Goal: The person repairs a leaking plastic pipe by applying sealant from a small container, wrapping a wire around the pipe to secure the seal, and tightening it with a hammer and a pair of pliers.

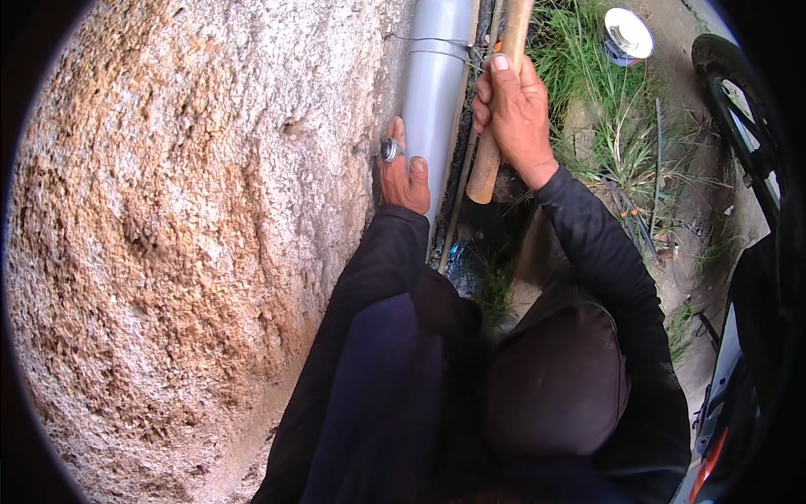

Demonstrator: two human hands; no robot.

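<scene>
A smooth grey pipe [437,92] runs along the foot of a rough stone wall, with thin dark wire wrapped round it near the top. My left hand [405,176], wearing a dark-stoned ring, grips the pipe's left side. Its thumb lies on the pipe, and some of its fingers are hidden on the wall side. To the right of the pipe, my right hand [516,109] is closed round a thick wooden handle [485,172], thumb along the shaft. The handle slants across the gap beside the pipe; its upper end runs out of view.
The stone wall [193,227] fills the left side. A dark wet gutter [474,252] lies right of the pipe. Grass [617,126] grows beyond, near a white and blue round container [628,38]. A black-tyred wheel [730,84] stands at the far right.
</scene>
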